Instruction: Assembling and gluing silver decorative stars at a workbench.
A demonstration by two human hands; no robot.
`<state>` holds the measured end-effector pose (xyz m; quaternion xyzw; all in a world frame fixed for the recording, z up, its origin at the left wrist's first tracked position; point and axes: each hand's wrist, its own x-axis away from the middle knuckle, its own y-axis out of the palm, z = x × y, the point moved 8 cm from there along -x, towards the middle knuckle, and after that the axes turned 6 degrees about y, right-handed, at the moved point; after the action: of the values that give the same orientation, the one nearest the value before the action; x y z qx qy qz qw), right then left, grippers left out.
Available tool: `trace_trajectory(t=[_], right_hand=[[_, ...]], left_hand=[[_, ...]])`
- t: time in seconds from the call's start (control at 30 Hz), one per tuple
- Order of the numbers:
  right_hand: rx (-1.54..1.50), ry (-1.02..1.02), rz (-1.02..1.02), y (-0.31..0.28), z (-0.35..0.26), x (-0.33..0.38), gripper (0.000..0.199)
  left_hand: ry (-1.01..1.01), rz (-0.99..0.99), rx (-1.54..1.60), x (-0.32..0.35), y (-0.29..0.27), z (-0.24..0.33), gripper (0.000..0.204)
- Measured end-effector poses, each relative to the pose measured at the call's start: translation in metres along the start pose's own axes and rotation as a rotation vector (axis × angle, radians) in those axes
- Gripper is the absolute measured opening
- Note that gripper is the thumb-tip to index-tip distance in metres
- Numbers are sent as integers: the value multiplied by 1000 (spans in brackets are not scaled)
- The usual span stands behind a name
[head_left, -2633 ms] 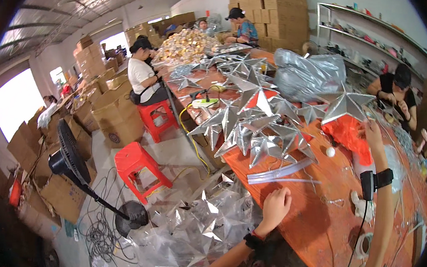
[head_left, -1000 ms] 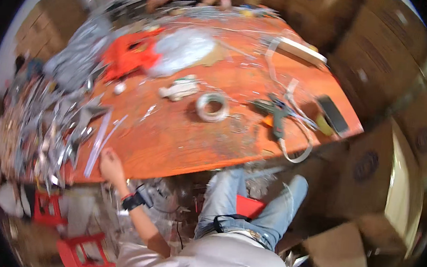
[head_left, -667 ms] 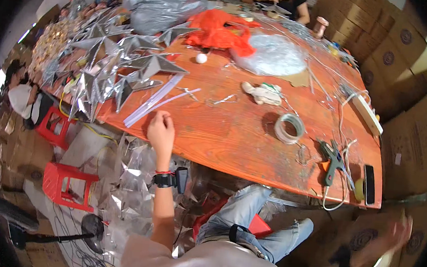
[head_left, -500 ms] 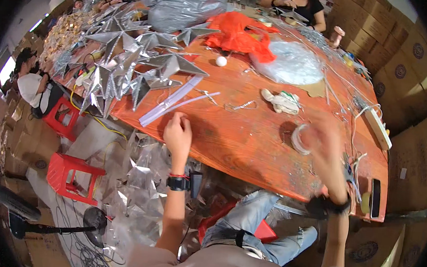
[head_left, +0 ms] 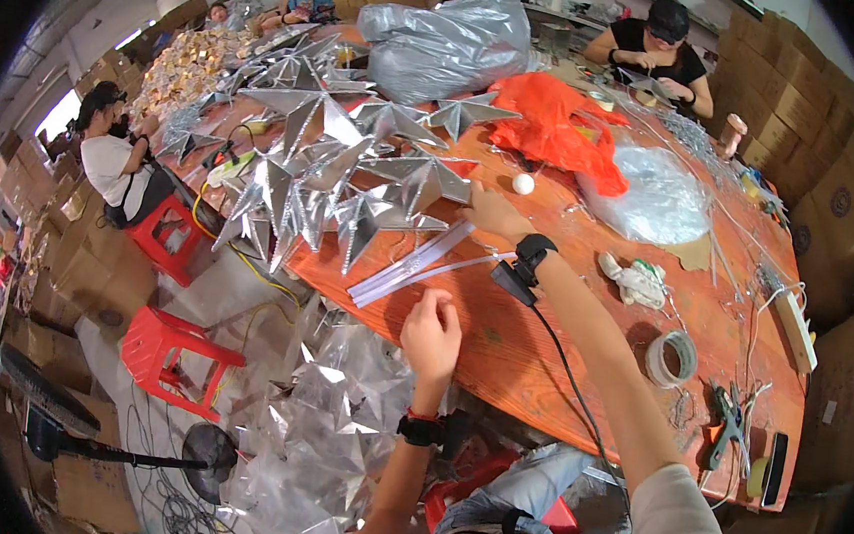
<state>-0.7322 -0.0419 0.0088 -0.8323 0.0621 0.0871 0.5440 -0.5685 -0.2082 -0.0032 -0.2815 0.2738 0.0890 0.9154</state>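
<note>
Head view, looking down across a long orange worktable [head_left: 540, 356]. The left hand [head_left: 432, 333] rests at the near edge of the table with its fingers curled loosely together; whether it pinches anything I cannot tell. Just beyond its fingertips lies a bundle of clear plastic strips [head_left: 417, 264], slanting from near left to far right. The right hand [head_left: 492, 210] reaches further out, fingers together and pressed against the far end of that same bundle, right at the edge of the pile of silver foil stars [head_left: 344, 180]; if it grips a strip or a star point, that is hidden.

The stars overlap too much for an exact count, but well over ten show. More crumpled silver foil [head_left: 334, 430] hangs off the near side of the table, to the left of the left hand.

On the right stretch of the table: one roll of tape [head_left: 673, 357], one white glove [head_left: 635, 279], one small white ball [head_left: 523, 183], one orange plastic bag [head_left: 553, 126] and one clear plastic bag [head_left: 648, 194]. A grey sack [head_left: 455, 43] sits at the far end. Two red stools [head_left: 175, 348] stand on the floor at left. Four other people are at work around the table, none near these hands.
</note>
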Motion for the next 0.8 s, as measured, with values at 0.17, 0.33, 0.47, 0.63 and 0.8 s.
trace_trajectory(t=[0.17,0.33,0.47,0.63,0.8], right_hand=[[80,-140,196,-28,-7,10,34],[209,-19,157,-87,-14,31,30],[279,-68,310,-159,-15,87,32],[350,23,473,-259,0,214,38],[-74,427,733,-330,82,427,44]], left_hand=[[29,30,22,-2,-3,6,7],[88,48,11,-2,0,8,6],[111,38,57,-2,4,15,6],[85,271,347,1,-21,13,15],[145,461,293,-11,-74,-8,25]])
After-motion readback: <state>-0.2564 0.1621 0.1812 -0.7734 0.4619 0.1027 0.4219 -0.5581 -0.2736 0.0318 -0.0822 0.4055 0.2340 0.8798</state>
